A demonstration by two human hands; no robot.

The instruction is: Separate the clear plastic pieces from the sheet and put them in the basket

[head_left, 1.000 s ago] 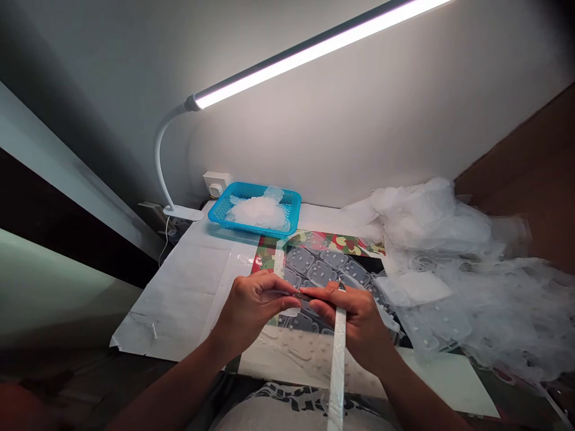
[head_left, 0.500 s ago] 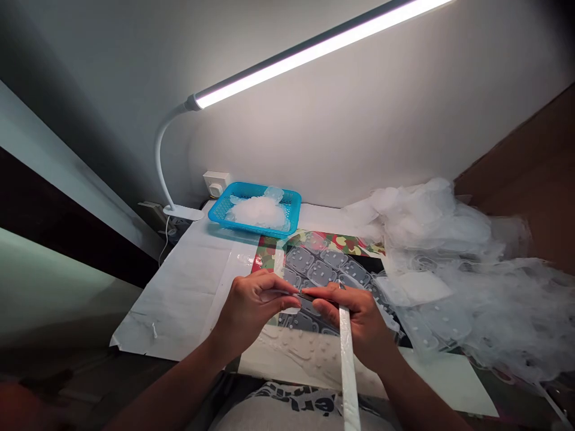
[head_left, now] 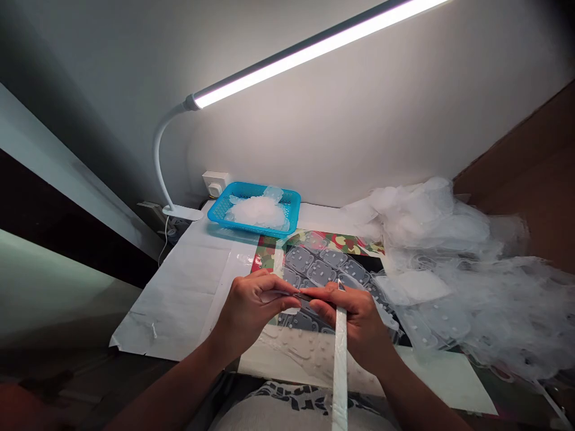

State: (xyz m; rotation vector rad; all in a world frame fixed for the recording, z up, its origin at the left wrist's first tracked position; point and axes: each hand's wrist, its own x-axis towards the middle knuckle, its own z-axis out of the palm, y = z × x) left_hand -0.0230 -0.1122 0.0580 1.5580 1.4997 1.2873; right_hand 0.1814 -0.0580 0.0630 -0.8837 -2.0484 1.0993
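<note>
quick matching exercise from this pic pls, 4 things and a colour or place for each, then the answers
Things:
1. basket
2. lamp tube
3. wall socket
4. plastic heap

Colours and places:
A. white, on the wall
B. blue, with white plastic in it
C. heaped at the far right
D. lit, overhead

Pairs: 1-B, 2-D, 3-A, 4-C

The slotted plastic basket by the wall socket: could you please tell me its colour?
The slotted plastic basket is bright turquoise blue, best seen in the head view.
</note>
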